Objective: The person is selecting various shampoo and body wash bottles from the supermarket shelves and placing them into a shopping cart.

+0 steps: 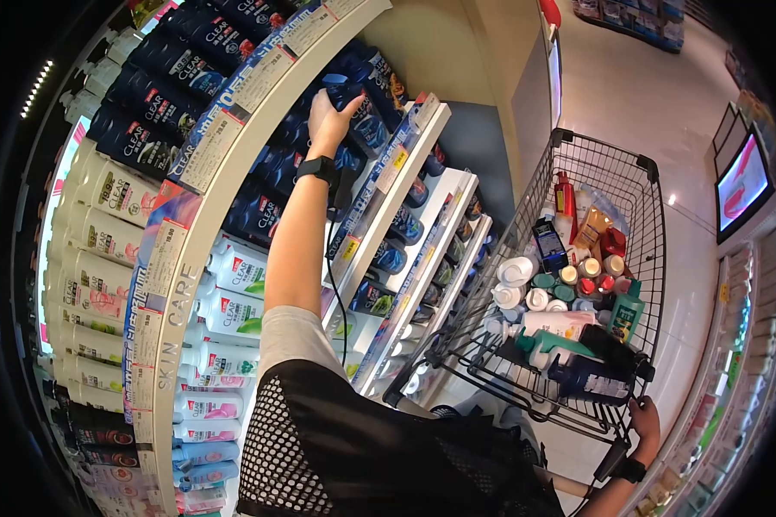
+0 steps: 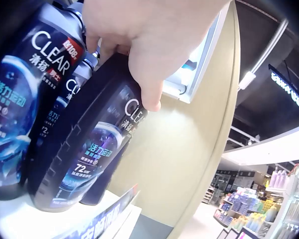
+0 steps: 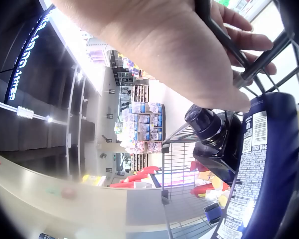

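Observation:
My left hand (image 1: 328, 123) reaches to the shelf of dark blue CLEAR bottles. In the left wrist view its thumb and fingers grip the top of a dark blue shampoo bottle (image 2: 89, 144), which leans to the right. Another shampoo bottle (image 2: 27, 99) stands just left of it, and the held one's cap is mostly hidden by the hand. My right hand (image 1: 645, 420) holds the near rim of the black wire shopping cart (image 1: 660, 250). Close below that hand are a dark blue bottle (image 3: 269, 164) with a white label and a black pump-top bottle (image 3: 214, 142).
Bottles, jars and a green bottle (image 1: 627, 310) fill much of the cart. White CLEAR bottles (image 1: 233, 312) line shelves on the left. Priced shelf edges (image 1: 379, 177) jut out beside my left arm. A beige panel (image 2: 189, 134) closes the shelf's end. A screen (image 1: 741, 185) stands across the aisle.

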Demonstrator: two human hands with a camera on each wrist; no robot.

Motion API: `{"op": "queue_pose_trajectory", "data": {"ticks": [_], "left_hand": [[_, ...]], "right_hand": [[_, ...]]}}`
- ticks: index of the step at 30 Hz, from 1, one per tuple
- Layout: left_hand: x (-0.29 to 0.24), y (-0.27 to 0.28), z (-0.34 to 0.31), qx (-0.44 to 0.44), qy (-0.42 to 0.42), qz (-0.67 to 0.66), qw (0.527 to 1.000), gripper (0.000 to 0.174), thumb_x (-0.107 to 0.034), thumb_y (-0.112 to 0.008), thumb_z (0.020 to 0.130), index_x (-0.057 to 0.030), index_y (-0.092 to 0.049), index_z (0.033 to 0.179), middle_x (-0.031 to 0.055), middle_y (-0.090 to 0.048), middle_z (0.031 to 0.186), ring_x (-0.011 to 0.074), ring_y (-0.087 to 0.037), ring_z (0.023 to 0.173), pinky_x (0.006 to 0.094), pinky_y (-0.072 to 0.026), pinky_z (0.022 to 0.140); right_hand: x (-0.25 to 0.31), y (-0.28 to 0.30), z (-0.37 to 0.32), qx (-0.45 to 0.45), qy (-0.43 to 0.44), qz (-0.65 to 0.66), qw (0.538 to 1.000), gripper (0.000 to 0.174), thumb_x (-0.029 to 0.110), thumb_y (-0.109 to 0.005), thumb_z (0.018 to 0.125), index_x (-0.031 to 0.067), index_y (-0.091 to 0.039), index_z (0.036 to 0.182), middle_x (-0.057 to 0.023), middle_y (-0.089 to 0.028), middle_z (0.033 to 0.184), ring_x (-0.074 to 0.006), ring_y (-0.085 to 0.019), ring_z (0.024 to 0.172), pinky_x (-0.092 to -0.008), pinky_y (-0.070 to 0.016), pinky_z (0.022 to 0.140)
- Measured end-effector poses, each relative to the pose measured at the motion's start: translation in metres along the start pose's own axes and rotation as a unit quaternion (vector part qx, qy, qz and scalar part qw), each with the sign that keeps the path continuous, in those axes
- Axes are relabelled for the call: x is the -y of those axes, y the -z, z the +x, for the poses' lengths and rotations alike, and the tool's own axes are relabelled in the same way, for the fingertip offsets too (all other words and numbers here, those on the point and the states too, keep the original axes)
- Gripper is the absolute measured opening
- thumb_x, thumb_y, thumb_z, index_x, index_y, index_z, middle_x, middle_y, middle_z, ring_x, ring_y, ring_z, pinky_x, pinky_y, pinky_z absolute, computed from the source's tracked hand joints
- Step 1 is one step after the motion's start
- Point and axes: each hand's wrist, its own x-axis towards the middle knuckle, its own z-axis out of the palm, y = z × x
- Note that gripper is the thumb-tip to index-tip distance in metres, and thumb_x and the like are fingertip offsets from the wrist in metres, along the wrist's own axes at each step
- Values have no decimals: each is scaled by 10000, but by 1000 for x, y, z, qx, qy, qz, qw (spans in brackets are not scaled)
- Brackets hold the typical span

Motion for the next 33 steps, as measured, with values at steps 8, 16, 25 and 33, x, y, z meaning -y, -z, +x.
{"op": "queue_pose_trajectory", "data": {"ticks": [8, 16, 25, 33], "left_hand": [[19, -16, 26, 4, 98, 133, 986, 712, -489, -721, 620, 60, -488, 1009, 226, -524, 1040, 355, -522, 986, 402, -431, 842], [9, -15, 11, -75, 43, 174, 981, 801, -267, -792, 595, 107, -327, 1129, 242, -416, 1117, 376, -406, 1078, 389, -362, 921], [-58, 50, -81, 11, -176, -47, 983, 458, -132, -663, 700, 9, -436, 1072, 203, -409, 1137, 353, -450, 1052, 379, -394, 877], [-168, 104, -247, 532, -202, -271, 776, 212, -122, -637, 737, -45, -606, 931, 101, -623, 854, 286, -600, 817, 342, -467, 693]], "right_hand": [[-10, -3, 1, 3, 11, 3, 1000, 250, 216, -536, 838, -10, -490, 934, -110, -548, 642, -171, -510, 467, -299, -409, 411], [-8, -3, -1, -8, 16, -7, 1000, 272, 226, -539, 835, -6, -493, 970, -114, -556, 657, -174, -521, 484, -301, -419, 424], [22, 5, -12, 9, -5, 12, 1000, 280, 213, -540, 828, -21, -495, 975, -113, -549, 653, -175, -526, 481, -298, -413, 405], [57, 10, -5, -199, 107, -147, 963, 422, 270, -586, 777, -15, -518, 1082, -204, -534, 1034, -349, -522, 972, -404, -427, 823]]}}
